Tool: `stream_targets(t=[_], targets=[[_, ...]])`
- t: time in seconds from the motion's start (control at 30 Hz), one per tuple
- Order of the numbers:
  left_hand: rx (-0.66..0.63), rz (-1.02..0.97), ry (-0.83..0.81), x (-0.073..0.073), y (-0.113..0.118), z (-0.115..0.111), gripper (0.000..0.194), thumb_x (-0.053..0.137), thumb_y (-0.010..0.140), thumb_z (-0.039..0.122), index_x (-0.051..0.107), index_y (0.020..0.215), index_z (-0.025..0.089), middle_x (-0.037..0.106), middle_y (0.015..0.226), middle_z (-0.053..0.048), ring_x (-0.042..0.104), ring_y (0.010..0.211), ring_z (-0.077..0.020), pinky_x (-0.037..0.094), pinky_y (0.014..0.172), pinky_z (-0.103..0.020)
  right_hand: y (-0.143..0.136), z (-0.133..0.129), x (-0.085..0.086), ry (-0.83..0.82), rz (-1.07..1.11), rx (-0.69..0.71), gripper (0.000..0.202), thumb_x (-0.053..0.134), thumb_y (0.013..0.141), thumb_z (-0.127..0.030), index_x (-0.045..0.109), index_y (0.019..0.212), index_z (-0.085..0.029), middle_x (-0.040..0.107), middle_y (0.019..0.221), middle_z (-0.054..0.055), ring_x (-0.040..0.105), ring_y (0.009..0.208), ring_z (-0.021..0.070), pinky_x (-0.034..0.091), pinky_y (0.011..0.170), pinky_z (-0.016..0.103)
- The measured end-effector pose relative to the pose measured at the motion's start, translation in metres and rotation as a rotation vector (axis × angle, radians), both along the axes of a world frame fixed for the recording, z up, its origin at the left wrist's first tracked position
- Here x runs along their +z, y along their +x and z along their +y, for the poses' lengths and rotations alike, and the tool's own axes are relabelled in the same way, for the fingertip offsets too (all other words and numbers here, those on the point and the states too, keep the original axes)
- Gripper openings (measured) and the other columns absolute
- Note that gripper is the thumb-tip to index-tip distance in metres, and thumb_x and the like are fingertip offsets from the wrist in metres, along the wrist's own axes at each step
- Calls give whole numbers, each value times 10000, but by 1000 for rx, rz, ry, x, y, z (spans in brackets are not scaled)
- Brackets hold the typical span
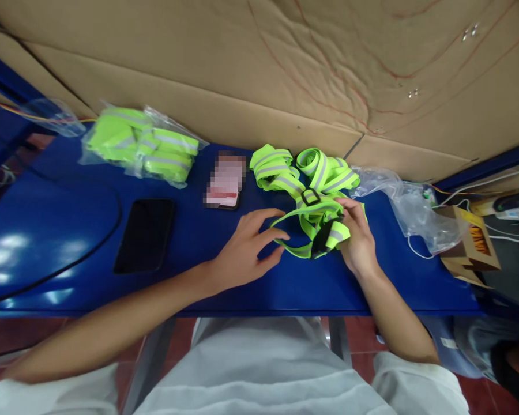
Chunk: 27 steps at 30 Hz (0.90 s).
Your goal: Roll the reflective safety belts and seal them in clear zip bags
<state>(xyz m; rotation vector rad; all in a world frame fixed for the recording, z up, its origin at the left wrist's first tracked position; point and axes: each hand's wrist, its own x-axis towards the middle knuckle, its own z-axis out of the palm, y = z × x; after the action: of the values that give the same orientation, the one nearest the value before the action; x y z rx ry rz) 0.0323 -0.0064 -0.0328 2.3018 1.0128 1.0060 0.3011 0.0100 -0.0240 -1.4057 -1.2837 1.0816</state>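
Note:
My right hand (360,239) is closed around a bunched fluorescent yellow-green reflective strap (335,235) with grey stripes. A black buckle (310,197) and a dark piece show on this bundle. At its left side a loop of the strap reaches to my left hand (253,245), whose fingers are curved and apart at the loop, not pinched on it. Just beyond lie two more rolled reflective straps (274,167) (326,170), against the cardboard wall. Part of the bundle is hidden by my right fingers.
The blue table (190,236) carries a dark phone (143,235), a phone with a lit screen (225,181) and bagged reflective straps (142,144). To the right are crumpled clear plastic bags (419,210) and an open cardboard box (469,245). A black cable (90,248) crosses the left side.

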Motion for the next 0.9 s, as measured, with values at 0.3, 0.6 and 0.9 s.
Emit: stream_targets(t=[0.3,0.6,0.9], targets=[[53,63,213,-5,7,-9,539,801,851,561,688,1295,278,519,1521,-153,513,1360,-349,349,1127,-491,-24,-13,-11,-74,75,189,335,582,1020,-522,593,1296,-333,651,1268,5,622,1206,201,513,1040,334],[4,-5,275,-16,14,-13,308,821,843,453,737,1083,280,624,1386,-116,573,1304,-336,374,1126,-506,-43,-24,-10,-98,254,-14,237,605,938,-350,466,1127,-314,609,1136,-16,654,1019,173,549,919,307],[-94,90,142,-20,19,-9,241,704,896,312,734,1127,248,610,1499,-141,555,1424,-378,244,1241,-604,-42,-30,-11,151,-197,210,263,486,1056,-398,559,1288,-299,523,1494,71,427,1503,227,347,1272,458]])
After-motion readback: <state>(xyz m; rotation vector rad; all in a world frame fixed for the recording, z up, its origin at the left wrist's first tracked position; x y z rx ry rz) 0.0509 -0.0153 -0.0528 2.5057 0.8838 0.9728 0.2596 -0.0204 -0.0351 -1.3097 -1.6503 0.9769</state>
